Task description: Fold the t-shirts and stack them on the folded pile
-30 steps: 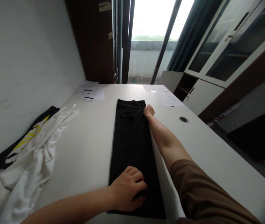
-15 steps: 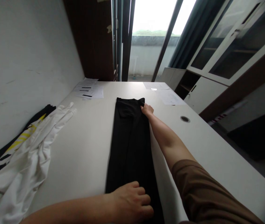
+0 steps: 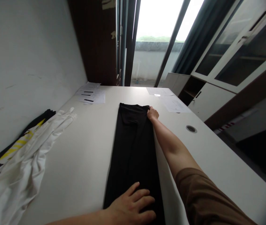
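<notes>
Black trousers (image 3: pixel 133 147), folded lengthwise into one long strip, lie down the middle of the white table (image 3: pixel 83 150), waistband end away from the person.

Left hand (image 3: pixel 133 207): palm down on the near end of the strip, fingers spread and flat, pinning the cloth to the table. Nothing is gripped.

Right hand (image 3: pixel 153 114): arm at full reach, fingers curled in on the far right corner at the waistband. It looks like a pinch on the cloth edge, though the fingertips are small in view.

The cloth between the two hands is mostly flat, with a few soft creases just on the near side of the right hand's pinch.

Judgement: a steady flat left palm as anchor, with light tension from the pinched corner straight along the strip, would stop the long edges skewing. A sideways tug would open the fold.

Left of the pinning hand, well apart: a heap of white garments (image 3: pixel 29 150) over a black-and-yellow garment (image 3: pixel 17 143). Beyond the right hand: printed sheets (image 3: pixel 91 95). To its right, near: a cable grommet (image 3: pixel 191 128).
</notes>
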Tool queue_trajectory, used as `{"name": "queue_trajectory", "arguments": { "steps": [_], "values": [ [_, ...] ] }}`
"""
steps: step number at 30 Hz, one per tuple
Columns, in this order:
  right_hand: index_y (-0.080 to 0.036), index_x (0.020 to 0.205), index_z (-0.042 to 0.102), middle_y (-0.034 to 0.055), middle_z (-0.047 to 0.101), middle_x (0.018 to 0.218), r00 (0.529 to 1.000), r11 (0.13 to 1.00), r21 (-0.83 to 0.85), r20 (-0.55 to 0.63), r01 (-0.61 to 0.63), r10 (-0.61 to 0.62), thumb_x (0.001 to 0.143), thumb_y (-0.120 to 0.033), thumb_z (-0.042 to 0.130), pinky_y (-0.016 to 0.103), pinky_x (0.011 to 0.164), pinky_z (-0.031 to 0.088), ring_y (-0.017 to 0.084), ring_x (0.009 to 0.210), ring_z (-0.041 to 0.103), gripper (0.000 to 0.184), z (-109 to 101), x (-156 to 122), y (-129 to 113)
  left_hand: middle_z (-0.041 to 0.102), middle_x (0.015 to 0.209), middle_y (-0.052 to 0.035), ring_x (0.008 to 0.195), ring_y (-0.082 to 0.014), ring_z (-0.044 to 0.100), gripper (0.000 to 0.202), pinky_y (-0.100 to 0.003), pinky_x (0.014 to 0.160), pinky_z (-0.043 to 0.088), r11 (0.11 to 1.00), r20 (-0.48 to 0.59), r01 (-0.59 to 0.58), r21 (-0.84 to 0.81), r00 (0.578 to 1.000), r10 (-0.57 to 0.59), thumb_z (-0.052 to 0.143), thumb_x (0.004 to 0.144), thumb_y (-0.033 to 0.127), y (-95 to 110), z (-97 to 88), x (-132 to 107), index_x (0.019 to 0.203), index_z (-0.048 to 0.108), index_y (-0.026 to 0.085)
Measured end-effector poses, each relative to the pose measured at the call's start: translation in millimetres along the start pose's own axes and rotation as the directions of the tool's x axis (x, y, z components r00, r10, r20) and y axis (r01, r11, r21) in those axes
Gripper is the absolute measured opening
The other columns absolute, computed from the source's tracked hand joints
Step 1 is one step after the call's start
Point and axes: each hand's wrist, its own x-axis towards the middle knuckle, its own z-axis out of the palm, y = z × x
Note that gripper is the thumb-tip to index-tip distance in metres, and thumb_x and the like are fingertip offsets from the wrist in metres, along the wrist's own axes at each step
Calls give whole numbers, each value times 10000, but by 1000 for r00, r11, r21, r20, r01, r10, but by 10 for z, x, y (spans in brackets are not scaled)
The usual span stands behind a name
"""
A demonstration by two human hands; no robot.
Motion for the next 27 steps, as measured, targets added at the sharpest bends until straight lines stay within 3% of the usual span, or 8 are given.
{"name": "queue_trajectory", "arguments": {
  "steps": [3, 6, 8, 10, 15, 18, 22, 27],
  "values": [
    [-205, 1474, 467, 196, 465, 1480, 974, 981, -76, -127, 179, -187, 1034, -383, 390, 447, 1071, 370, 321, 1365, 413, 480, 39, -72, -44, 496, 1528, -33, 1415, -281, 428, 350, -552, 1183, 320, 994, -12, -35, 101, 999, 36, 511, 1032, 428, -1, 76, -40, 1353, 570, 303],
    [-238, 1527, 424, 157, 372, 1579, 941, 936, -104, 6, 337, -338, 1044, -474, 357, 464, 1153, 277, 312, 1444, 320, 542, 142, -94, -24, 461, 1563, -40, 1431, -304, 421, 409, -559, 1158, 365, 990, 10, -35, 135, 999, 34, 523, 1027, 419, 11, 79, -53, 1422, 524, 312],
    [-270, 1553, 394, 129, 321, 1622, 933, 936, -99, 168, 338, -319, 1032, -563, 347, 488, 1176, 246, 313, 1481, 273, 599, 201, -43, 33, 444, 1577, -53, 1433, -314, 422, 452, -566, 1139, 388, 991, 28, -39, 131, 999, 35, 530, 1023, 426, 14, 46, -49, 1457, 492, 310],
    [-284, 1587, 328, 115, 241, 1663, 936, 954, -103, 249, 281, -249, 1020, -627, 319, 526, 1188, 218, 321, 1515, 212, 663, 218, 49, 95, 429, 1586, -65, 1435, -323, 417, 492, -573, 1130, 397, 993, 48, -41, 113, 998, 36, 530, 1016, 458, 15, 2, -40, 1481, 469, 310],
    [-241, 1603, 295, 132, 169, 1683, 943, 958, -136, 256, 253, -213, 1028, -618, 296, 592, 1198, 132, 332, 1548, 102, 688, 126, 131, 80, 395, 1604, -90, 1454, -337, 388, 579, -584, 1137, 378, 999, 107, -18, 49, 994, 12, 506, 1005, 535, 39, -114, -15, 1523, 426, 287],
    [-234, 1596, 320, 127, 163, 1684, 930, 930, -135, 190, 342, -315, 1027, -605, 332, 573, 1216, 78, 321, 1556, 60, 680, 113, -121, -53, 379, 1611, -107, 1467, -343, 364, 607, -596, 1143, 360, 1000, 134, -8, 16, 991, 5, 506, 1006, 526, 71, -163, -9, 1542, 397, 264],
    [-267, 1589, 345, 100, 215, 1675, 833, 859, 5, 242, 511, -497, 1008, -662, 332, 527, 1230, 110, 302, 1547, 146, 702, 221, -684, -287, 329, 1637, -102, 1498, -332, 306, 592, -607, 1157, 333, 1000, 154, 9, -7, 988, -8, 461, 1029, 488, 110, -176, -7, 1561, 358, 250],
    [-281, 1590, 345, 81, 206, 1677, 785, 817, 71, 239, 573, -572, 986, -690, 365, 537, 1237, 81, 306, 1552, 126, 729, 338, -1062, -610, 336, 1636, -90, 1499, -327, 304, 572, -613, 1163, 322, 999, 161, 27, -30, 987, -22, 442, 1035, 467, 135, -161, 13, 1559, 356, 255]
  ]
}}
